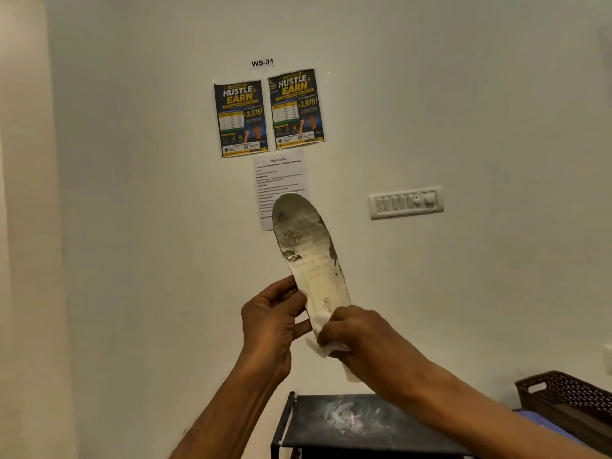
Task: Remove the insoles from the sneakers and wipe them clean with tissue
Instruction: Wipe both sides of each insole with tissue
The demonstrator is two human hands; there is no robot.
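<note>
A white insole [308,250] with grey worn patches stands nearly upright in front of the wall, toe end up. My left hand [270,321] grips its left edge near the heel. My right hand [356,334] holds a white tissue [326,349] pressed against the insole's heel end, and its fingers cover most of the tissue. No sneakers are in view.
A black shoe rack top [347,422] with a dusty smear lies below my hands. A dark perforated basket [569,395] sits at the right edge. On the wall hang two posters [268,112], a task sheet [280,177] and a switch panel [405,203].
</note>
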